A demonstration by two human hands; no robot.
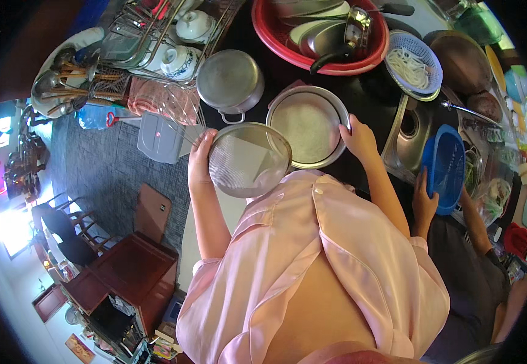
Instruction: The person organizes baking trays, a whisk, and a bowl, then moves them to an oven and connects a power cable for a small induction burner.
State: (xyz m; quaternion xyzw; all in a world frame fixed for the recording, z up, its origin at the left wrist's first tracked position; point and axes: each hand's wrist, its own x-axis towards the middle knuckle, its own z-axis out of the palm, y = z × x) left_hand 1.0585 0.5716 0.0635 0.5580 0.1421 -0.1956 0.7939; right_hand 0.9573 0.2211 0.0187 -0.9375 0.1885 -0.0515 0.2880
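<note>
My left hand (201, 157) grips the rim of a round fine-mesh sieve (245, 159), tilted in front of my chest. A wire whisk (184, 113) sticks up at the same hand; its handle is hidden. With my right hand (360, 139) I hold the rim of a round stainless steel bowl (306, 125) at the counter's edge. The inside of the bowl looks pale, and I cannot tell whether that is its contents or its bottom. The sieve overlaps the bowl's near left side. An upturned metal pot (229, 79) stands just beyond the sieve.
A red basin (320, 68) holds pans. Right of it, a lavender colander (413, 63) contains white strips. A co-worker's hand (425, 200) holds a blue basket (443, 168) by the steel sink (409, 132). At left stand a dish rack (218, 27) with bowls and a grey-lidded bin (158, 139).
</note>
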